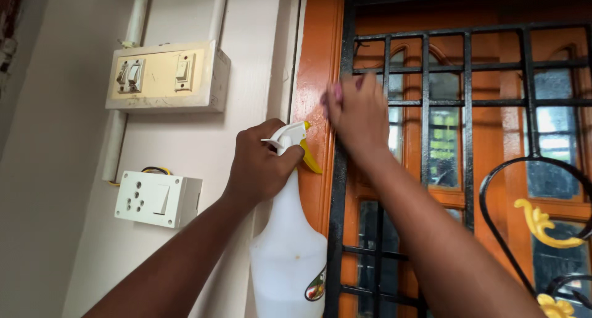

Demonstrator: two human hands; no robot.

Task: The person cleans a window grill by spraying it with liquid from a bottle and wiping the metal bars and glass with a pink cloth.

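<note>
The fingers (256,146) of the left hand (259,164) are curled shut around the neck of a spray bottle (288,244), just below its white head, with the yellow trigger (310,158) poking out past the knuckles toward the door frame (314,84). The bottle hangs upright from that grip, held in the air against the pale wall, nothing under it. Its body is translucent white plastic, smooth and probably a little slick if wet; I judge it fairly light and slightly squeezable, stiff only at the neck and head, so the neck is the sound place to hold it, as the hand does now.

The right hand (357,111) is pressed flat against the orange wooden frame at the left edge of the black iron grille (467,145). Its fingers are closed over a small pinkish cloth (336,95), of which only a scrap shows at the fingertips; it looks soft and limp, easily bunched in the palm.

Further left on the wall sit a cream switch board (165,76) and, lower, a white socket box (157,198), both well apart from the hands.
</note>
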